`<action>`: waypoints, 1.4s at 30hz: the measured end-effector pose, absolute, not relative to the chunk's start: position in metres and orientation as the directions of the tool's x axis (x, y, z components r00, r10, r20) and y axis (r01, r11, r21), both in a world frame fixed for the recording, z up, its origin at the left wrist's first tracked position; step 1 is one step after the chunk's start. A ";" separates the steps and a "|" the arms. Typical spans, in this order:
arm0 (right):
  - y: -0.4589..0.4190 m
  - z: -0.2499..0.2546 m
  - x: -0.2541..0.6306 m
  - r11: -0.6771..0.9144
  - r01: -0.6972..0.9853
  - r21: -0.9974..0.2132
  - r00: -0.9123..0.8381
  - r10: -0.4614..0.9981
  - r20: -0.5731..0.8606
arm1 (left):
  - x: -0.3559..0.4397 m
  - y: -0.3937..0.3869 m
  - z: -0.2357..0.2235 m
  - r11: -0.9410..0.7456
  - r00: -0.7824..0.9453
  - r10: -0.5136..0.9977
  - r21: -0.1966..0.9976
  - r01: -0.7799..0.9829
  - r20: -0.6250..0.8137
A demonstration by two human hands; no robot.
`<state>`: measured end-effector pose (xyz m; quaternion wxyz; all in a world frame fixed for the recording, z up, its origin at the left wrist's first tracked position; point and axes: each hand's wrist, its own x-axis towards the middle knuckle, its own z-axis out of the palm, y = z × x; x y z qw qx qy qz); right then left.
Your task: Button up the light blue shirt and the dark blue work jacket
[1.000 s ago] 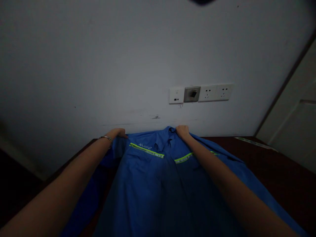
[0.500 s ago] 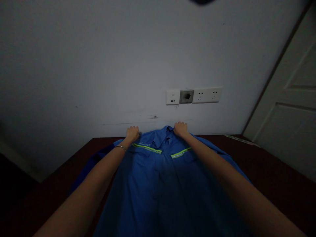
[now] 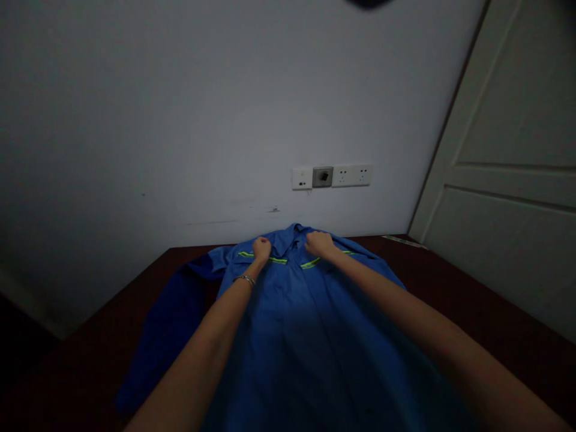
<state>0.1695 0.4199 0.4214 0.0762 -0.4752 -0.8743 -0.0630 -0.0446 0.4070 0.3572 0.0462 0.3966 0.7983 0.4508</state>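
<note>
A blue work jacket with yellow-green reflective strips across the chest lies front up, its collar toward the wall. My left hand, with a silvery bracelet on the wrist, is closed at the jacket's upper chest, beside the strip on the left. At the right side of the collar my right hand is closed on the fabric. The fingertips of both hands are hidden. A darker blue sleeve spreads out to the left of my left forearm.
The dark reddish-brown table meets a pale wall at its far edge. Sockets and switch plates sit on the wall just above. To the right stands a pale panelled door, with a printed strip on the table near it.
Both hands have come off the shoulder edge, closer together and lower on the jacket's front. More of the dark sleeve at left shows. The view has turned a little to the right.
</note>
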 end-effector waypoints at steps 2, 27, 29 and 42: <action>0.405 0.407 0.169 0.554 0.833 0.020 -0.547 0.817 0.184 | -0.034 0.399 0.347 0.243 -0.656 0.689 0.755 0.610 0.308; 0.381 0.318 0.163 0.508 0.836 -0.209 -0.430 0.842 0.327 | -0.007 0.351 0.311 0.391 -0.750 0.604 0.719 0.574 0.270; 0.378 0.319 0.163 0.508 0.839 -0.194 -0.432 0.840 0.329 | -0.001 0.351 0.313 0.433 -0.781 0.576 0.720 0.543 0.242; 0.379 0.318 0.163 0.539 0.831 -0.139 -0.468 0.811 0.351 | 0.026 0.339 0.314 0.383 -0.471 0.825 0.304 0.872 0.312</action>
